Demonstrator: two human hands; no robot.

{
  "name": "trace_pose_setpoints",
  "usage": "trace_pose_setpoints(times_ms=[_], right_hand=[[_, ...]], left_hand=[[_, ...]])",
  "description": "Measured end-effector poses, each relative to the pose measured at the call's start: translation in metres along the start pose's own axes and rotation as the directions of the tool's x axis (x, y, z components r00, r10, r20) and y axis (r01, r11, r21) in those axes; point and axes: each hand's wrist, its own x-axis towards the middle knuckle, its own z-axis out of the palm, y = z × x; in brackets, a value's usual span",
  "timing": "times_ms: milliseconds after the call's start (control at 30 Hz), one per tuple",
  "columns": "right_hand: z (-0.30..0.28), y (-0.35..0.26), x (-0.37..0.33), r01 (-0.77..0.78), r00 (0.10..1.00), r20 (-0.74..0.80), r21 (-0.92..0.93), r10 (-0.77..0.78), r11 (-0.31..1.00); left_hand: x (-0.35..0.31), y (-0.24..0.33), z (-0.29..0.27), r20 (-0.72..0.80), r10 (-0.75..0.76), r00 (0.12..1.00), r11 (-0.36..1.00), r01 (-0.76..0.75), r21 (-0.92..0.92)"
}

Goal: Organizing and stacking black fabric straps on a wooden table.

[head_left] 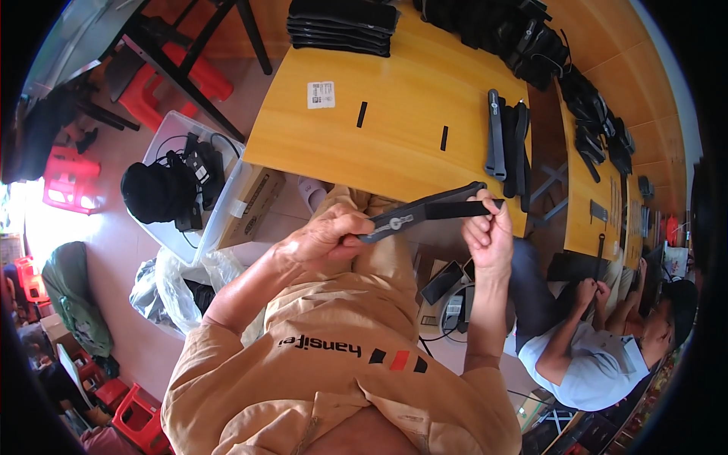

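1. Head view: the person's left hand (327, 233) and right hand (487, 233) are apart from each other, and between them a grey strap (402, 218) is held above the lap, just before the near edge of the wooden table (296, 144).
2. The left hand is closed, with the thumb on top, and pinches the left end of the grey strap, beside its pale printed mark.
3. The right hand pinches, between thumb and finger, the end of a black band (459, 210); its other fingers are curled. The black band meets the grey strap near the middle; how they are joined, I cannot tell.
4. The far end of the grey strap rises close to the right hand; whether a finger touches it is not clear.
5. On the table lie a white label (321, 95) and two short black strips (362, 114). At the right edge, more straps (495, 144) lie side by side, grey and black.
6. Farther back stand a stack of black pads (341, 30) and a dark pile (504, 38).
7. At left, a plastic bin (231, 161) contains a black cloth thing (158, 192) and cables; a clear bag (180, 292) is below.
8. At right, a co-worker (588, 360) sits at another table (584, 231).
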Motion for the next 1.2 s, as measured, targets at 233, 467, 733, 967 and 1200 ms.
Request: trace_pose_setpoints(times_ms=[233, 467, 733, 967, 1200], right_hand=[[-0.02, -0.059, 0.005, 0.08, 0.997, 0.033, -0.572, -0.074, 0.816], [-0.072, -0.136, 0.005, 0.149, 0.914, -0.234, -0.566, -0.332, 0.811], [0.008, -0.125, -0.041, 0.216, 0.962, 0.262, -0.555, -0.078, 0.803], [0.055, -0.102, -0.051, 0.27, 0.963, 0.268, -0.952, -0.036, 0.145], [0.06, -0.07, -0.041, 0.296, 0.915, 0.337, -0.934, -0.222, -0.199]], left_hand=[[-0.062, 0.021, -0.042, -0.065, 0.013, 0.998, 0.961, -0.031, -0.275], [-0.18, 0.035, -0.121, -0.352, 0.159, 0.922, 0.611, -0.372, -0.699], [-0.131, 0.035, -0.127, -0.385, 0.426, 0.819, 0.85, -0.507, -0.14], [-0.03, 0.015, -0.124, -0.442, 0.27, 0.856, 0.92, -0.365, -0.144], [-0.006, -0.005, -0.117, -0.606, 0.125, 0.785, 0.989, -0.147, 0.014]])
